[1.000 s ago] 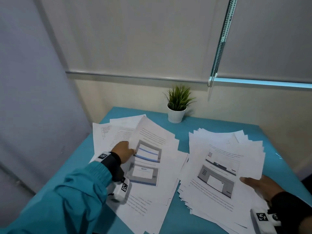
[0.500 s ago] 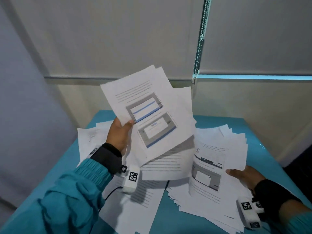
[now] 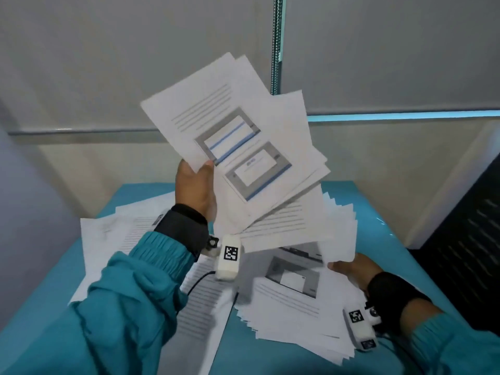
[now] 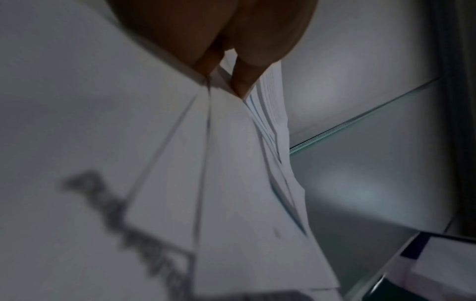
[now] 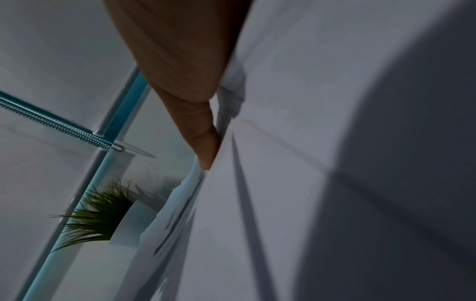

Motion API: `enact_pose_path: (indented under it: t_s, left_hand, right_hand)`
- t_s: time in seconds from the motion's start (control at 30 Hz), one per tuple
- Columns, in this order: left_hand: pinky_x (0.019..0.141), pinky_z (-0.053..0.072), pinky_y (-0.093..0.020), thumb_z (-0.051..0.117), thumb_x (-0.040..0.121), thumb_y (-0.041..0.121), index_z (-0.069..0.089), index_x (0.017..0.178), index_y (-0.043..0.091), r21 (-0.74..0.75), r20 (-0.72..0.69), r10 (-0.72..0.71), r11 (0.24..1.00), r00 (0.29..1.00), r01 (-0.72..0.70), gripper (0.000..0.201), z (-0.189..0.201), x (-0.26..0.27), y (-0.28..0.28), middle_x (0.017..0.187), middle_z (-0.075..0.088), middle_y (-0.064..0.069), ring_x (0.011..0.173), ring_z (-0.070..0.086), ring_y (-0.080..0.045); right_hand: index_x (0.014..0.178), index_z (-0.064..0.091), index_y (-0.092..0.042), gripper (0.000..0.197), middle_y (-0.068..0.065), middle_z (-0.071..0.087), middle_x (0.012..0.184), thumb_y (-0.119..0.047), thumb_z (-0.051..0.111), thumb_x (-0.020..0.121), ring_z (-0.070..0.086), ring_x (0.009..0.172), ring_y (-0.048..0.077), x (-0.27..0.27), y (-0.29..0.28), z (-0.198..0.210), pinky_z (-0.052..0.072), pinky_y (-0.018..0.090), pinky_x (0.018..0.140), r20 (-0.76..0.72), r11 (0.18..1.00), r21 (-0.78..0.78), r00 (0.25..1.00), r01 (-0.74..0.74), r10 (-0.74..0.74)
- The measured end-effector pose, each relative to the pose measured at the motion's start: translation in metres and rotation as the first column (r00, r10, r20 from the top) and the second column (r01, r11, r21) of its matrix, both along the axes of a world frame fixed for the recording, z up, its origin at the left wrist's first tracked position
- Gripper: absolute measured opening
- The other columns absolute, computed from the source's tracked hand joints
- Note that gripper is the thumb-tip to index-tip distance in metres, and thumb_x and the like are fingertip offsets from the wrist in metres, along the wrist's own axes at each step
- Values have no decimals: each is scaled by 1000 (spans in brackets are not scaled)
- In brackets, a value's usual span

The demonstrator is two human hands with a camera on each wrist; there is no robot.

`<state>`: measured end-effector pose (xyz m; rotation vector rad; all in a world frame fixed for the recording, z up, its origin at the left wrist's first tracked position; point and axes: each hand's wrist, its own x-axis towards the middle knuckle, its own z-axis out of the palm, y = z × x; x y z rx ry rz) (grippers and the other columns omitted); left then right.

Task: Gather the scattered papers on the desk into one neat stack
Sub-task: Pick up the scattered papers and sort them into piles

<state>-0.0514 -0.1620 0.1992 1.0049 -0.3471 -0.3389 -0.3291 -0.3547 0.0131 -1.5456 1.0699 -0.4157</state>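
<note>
My left hand [image 3: 196, 185] pinches a fanned bundle of printed sheets [image 3: 238, 147] and holds it raised above the teal desk [image 3: 373, 220]. The left wrist view shows thumb and fingers [image 4: 244, 81] clamped on the bundle's edge [image 4: 231, 183]. My right hand [image 3: 351, 269] grips the right edge of a big loose pile of papers [image 3: 292, 301] lying on the desk; its thumb [image 5: 206, 146] presses on the sheets [image 5: 309, 183]. More sheets [image 3: 113, 236] lie spread at the left under my left arm.
A small potted plant [image 5: 103, 215] stands at the back of the desk, hidden in the head view by the raised bundle. Roller blinds with a bead chain [image 3: 276, 44] cover the window behind. A dark panel [image 3: 470, 253] stands at the right.
My left hand has lifted the bundle off the left heap and carried it up and to the right, over the right pile. The right hand has kept its hold on the pile's edge.
</note>
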Motion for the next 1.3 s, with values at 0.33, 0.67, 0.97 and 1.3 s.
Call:
enact_pose_path:
  t_s: [0.33,0.67,0.97,1.3]
  left_hand:
    - [77,52,-16,54,92,2,56,116,11,415,104,-57,910,993,9,25,-89,-42,-34,111,65,-8,93,63,-19]
    - [91,47,-35,48,99,17,63,102,2,631,183,-67,773,981,-65,21,-162,-51,-42,101,68,-11,95,61,-27]
    - [76,36,-23,46,100,16,57,89,8,533,291,121,803,949,-266,18,-117,-6,-29,91,60,-10,85,52,-19]
    - [86,45,-33,49,96,9,64,103,-9,819,264,-279,570,923,-62,25,-144,-23,-19,107,67,-23,102,62,-33]
  right_hand:
    - [110,64,-14,31,-8,64,104,-31,68,85,58,92,13,3,2,-1,43,16,76,-94,988,-145,995,-49,36]
    - [108,66,-18,69,0,69,113,-55,85,53,63,104,17,0,0,-1,47,25,84,86,999,8,996,-37,36]
    - [116,63,-7,57,6,68,114,-26,85,67,64,101,18,-1,-2,-3,50,28,85,91,994,52,991,-98,93]
    - [124,59,-17,39,-1,59,122,-41,56,93,54,115,21,0,4,4,36,28,95,-31,998,-66,999,21,-23]
